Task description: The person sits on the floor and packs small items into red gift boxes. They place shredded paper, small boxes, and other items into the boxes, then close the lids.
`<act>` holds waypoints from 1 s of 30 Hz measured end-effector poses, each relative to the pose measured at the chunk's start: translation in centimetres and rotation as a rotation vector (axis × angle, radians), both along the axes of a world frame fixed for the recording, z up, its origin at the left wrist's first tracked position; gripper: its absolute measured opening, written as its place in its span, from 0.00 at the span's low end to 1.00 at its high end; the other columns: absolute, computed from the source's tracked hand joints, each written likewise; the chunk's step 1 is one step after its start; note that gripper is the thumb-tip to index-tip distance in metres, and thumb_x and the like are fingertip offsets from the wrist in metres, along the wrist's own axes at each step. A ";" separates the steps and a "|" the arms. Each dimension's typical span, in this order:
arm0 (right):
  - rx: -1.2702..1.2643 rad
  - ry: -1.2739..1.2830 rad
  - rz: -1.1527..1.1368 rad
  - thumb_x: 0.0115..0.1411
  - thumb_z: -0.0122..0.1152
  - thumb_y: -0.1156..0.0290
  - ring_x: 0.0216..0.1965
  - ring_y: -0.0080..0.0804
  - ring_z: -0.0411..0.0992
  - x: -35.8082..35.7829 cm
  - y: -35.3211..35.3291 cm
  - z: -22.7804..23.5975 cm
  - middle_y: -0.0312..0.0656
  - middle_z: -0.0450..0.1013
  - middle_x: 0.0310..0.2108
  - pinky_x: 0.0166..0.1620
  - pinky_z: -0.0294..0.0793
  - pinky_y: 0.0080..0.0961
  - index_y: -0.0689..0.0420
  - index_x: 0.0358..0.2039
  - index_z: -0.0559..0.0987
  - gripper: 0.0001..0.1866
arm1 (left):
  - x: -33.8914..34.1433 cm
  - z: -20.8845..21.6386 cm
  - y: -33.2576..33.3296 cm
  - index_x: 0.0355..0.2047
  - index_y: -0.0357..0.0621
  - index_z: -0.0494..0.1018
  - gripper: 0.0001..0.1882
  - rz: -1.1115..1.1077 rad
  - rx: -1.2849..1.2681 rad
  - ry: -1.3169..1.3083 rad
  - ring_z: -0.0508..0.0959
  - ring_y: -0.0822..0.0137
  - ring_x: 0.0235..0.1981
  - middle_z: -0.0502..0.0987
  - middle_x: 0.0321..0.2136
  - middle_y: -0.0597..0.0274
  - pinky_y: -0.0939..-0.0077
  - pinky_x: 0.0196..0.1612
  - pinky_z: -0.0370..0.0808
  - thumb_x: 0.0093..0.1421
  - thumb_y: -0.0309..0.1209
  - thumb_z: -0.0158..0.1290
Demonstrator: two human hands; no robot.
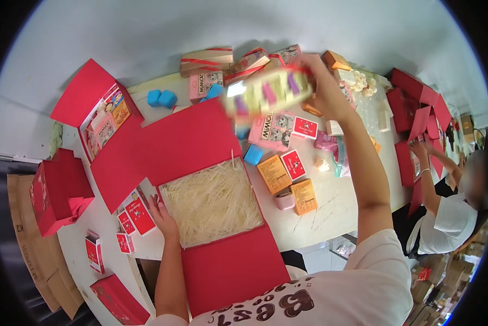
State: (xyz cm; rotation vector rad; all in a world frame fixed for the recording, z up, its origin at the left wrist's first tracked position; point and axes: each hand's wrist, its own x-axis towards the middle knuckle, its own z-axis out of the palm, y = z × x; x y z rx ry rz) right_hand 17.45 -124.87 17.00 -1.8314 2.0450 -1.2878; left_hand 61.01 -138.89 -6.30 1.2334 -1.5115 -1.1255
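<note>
My right hand (329, 89) is raised above the far side of the table, its fingers wrapped round the end of a pale yellow box (268, 93). Purple and pink shapes show on that box, which is smeared by motion. In front of me lies an open red gift box (260, 209), its flaps folded out. Cream shredded paper (210, 201) fills it. At its left wall rests my left hand (165, 218), open and flat, holding nothing. Small red and white soap boxes (139, 216) lie just left of it.
Pink printed boxes (271, 130), orange boxes (275, 175) and a blue block (253, 155) lie right of the gift box. A filled red box (91, 81) stands at far left, a closed one (59, 193) nearer. On the right, another person (445, 212) handles red boxes.
</note>
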 end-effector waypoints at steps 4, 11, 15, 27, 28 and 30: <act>0.328 -0.027 0.535 0.46 0.55 0.86 0.59 0.43 0.55 12.2 -1.1 -2.1 0.47 0.56 0.56 0.57 0.60 0.35 0.49 0.50 0.67 0.29 | 1.8 3.5 0.5 0.55 0.34 0.58 0.30 -0.066 0.322 0.165 0.62 0.61 0.56 0.62 0.54 0.52 0.70 0.58 0.56 0.65 0.49 0.31; 0.112 0.254 0.634 0.50 0.53 0.72 0.41 0.37 0.65 23.9 -9.7 -13.0 0.40 0.64 0.38 0.42 0.70 0.31 0.43 0.39 0.75 0.15 | 4.0 5.5 2.2 0.59 0.42 0.53 0.32 -0.390 0.549 0.221 0.63 0.63 0.55 0.60 0.56 0.57 0.71 0.54 0.61 0.63 0.52 0.32; 0.070 0.392 0.600 0.51 0.52 0.69 0.41 0.36 0.67 27.5 -10.6 -15.5 0.40 0.64 0.38 0.39 0.73 0.30 0.46 0.40 0.75 0.14 | 4.3 5.6 4.2 0.62 0.41 0.46 0.37 -0.432 0.452 0.011 0.60 0.61 0.56 0.56 0.57 0.53 0.71 0.57 0.58 0.57 0.38 0.50; 0.085 0.116 -0.468 0.40 0.63 0.67 0.57 0.54 0.55 11.6 -2.9 -13.9 0.56 0.59 0.53 0.58 0.53 0.44 0.56 0.56 0.61 0.40 | 1.3 6.0 7.0 0.56 0.45 0.61 0.33 -0.355 -0.565 -0.991 0.45 0.47 0.63 0.43 0.62 0.46 0.47 0.60 0.46 0.50 0.38 0.54; 0.417 0.460 -0.565 0.34 0.69 0.60 0.62 0.60 0.43 9.4 -2.5 -12.5 0.59 0.45 0.61 0.61 0.44 0.52 0.52 0.62 0.50 0.55 | 0.6 6.1 6.6 0.55 0.45 0.63 0.31 -0.367 -0.692 -1.064 0.44 0.47 0.63 0.45 0.62 0.48 0.44 0.60 0.44 0.50 0.40 0.54; 0.841 0.369 -0.338 0.28 0.73 0.54 0.64 0.59 0.34 4.6 -1.6 -13.8 0.56 0.37 0.64 0.62 0.37 0.55 0.51 0.64 0.42 0.65 | -0.3 5.7 5.3 0.54 0.48 0.65 0.30 -0.571 -0.721 -1.016 0.44 0.48 0.64 0.51 0.61 0.54 0.38 0.59 0.42 0.51 0.43 0.52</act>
